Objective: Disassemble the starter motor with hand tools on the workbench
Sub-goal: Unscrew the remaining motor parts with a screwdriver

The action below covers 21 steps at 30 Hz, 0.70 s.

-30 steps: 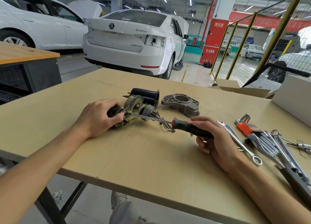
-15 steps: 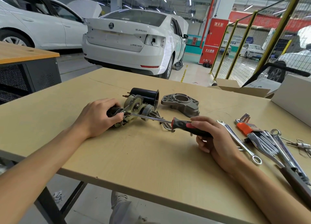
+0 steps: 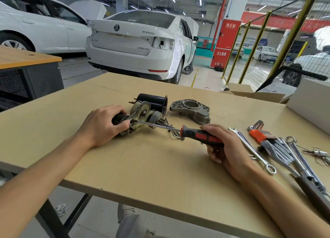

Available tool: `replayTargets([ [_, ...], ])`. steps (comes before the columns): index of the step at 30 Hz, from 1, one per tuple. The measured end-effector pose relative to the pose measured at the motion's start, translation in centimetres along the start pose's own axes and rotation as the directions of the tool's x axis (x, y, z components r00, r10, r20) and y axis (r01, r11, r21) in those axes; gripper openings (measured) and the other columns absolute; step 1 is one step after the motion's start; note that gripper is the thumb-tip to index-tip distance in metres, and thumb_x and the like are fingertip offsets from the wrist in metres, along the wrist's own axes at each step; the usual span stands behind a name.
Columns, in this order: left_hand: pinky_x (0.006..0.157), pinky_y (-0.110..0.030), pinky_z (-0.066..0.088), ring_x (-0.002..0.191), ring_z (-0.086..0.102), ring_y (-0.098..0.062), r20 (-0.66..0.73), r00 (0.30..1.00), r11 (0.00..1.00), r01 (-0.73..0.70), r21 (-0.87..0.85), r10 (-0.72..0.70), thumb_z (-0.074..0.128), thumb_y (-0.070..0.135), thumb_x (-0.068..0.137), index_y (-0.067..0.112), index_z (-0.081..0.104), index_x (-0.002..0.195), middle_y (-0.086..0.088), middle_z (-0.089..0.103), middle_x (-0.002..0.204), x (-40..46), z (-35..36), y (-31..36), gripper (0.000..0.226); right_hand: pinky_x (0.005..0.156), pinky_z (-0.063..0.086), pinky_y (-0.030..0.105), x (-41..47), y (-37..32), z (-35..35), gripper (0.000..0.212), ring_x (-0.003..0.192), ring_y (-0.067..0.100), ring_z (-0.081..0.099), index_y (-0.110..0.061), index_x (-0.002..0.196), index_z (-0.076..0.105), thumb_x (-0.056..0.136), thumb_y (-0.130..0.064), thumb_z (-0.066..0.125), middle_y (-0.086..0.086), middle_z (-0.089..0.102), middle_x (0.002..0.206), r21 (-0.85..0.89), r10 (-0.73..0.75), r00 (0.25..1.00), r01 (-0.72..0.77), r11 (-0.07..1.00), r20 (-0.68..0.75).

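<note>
Starter motor [image 3: 142,116]: we see it lying on its side on the desk [image 3: 142,166], under our left hand [image 3: 101,127], long axis running left to right.
Left hand: we curl it round the motor's dark end.
Screwdriver [image 3: 178,130]: our right hand [image 3: 225,148] grips the red-black handle; the shaft reaches left, tip at the motor beside our left fingers.
Nearer hand: the left.
Beyond: black housing [image 3: 153,102], grey end bracket [image 3: 191,109].
Right of our right hand: wrenches [image 3: 250,146].

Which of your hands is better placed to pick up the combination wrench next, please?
The right hand, probably. The combination wrench lies on the workbench just beside it, though it would first have to put down the screwdriver. The left hand grips the starter motor on the far side.
</note>
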<state>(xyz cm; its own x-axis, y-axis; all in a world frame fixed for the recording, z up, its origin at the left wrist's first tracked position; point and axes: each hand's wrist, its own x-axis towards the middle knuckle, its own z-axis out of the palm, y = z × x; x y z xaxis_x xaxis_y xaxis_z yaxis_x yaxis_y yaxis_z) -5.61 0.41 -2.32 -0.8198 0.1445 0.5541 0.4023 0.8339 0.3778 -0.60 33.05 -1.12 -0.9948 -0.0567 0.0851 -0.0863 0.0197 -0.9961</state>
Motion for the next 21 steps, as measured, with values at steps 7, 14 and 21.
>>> replayTargets([
  [7,0.065,-0.034,0.035,0.079,0.052,-0.02,-0.011,1.0,1.0,-0.01,0.003,0.01,0.034,0.067,0.07,0.02,0.063,0.092,0.005,0.062,0.083,-0.01,0.02,-0.03,0.059,0.038,0.029,0.023,-0.11,0.04,-0.05,0.023,0.05,0.016,0.046,-0.006,0.101,0.068,0.09,-0.025,0.061,0.013,0.055,0.077,0.014,-0.001,1.0,0.001,1.0,0.006],
  [14,0.065,-0.033,0.035,0.079,0.053,-0.018,-0.009,1.0,1.0,-0.011,0.004,0.011,0.034,0.067,0.07,0.022,0.063,0.092,0.006,0.062,0.084,0.05,0.07,-0.15,0.058,0.038,0.03,0.024,0.06,0.08,-0.06,0.037,0.05,0.016,0.046,-0.008,0.099,0.069,0.077,-0.037,0.068,0.011,0.057,0.077,0.005,-0.016,1.0,0.016,1.0,0.01],
  [21,0.067,-0.035,0.034,0.079,0.052,-0.021,-0.003,1.0,1.0,-0.016,0.019,0.016,0.033,0.068,0.069,0.018,0.063,0.093,0.003,0.062,0.084,0.05,0.0,0.04,0.063,0.04,0.033,0.024,0.03,0.11,-0.23,0.039,0.053,0.016,0.045,-0.008,0.097,0.069,0.066,-0.03,0.077,0.006,0.064,0.075,0.029,-0.028,0.999,0.027,0.999,0.033],
])
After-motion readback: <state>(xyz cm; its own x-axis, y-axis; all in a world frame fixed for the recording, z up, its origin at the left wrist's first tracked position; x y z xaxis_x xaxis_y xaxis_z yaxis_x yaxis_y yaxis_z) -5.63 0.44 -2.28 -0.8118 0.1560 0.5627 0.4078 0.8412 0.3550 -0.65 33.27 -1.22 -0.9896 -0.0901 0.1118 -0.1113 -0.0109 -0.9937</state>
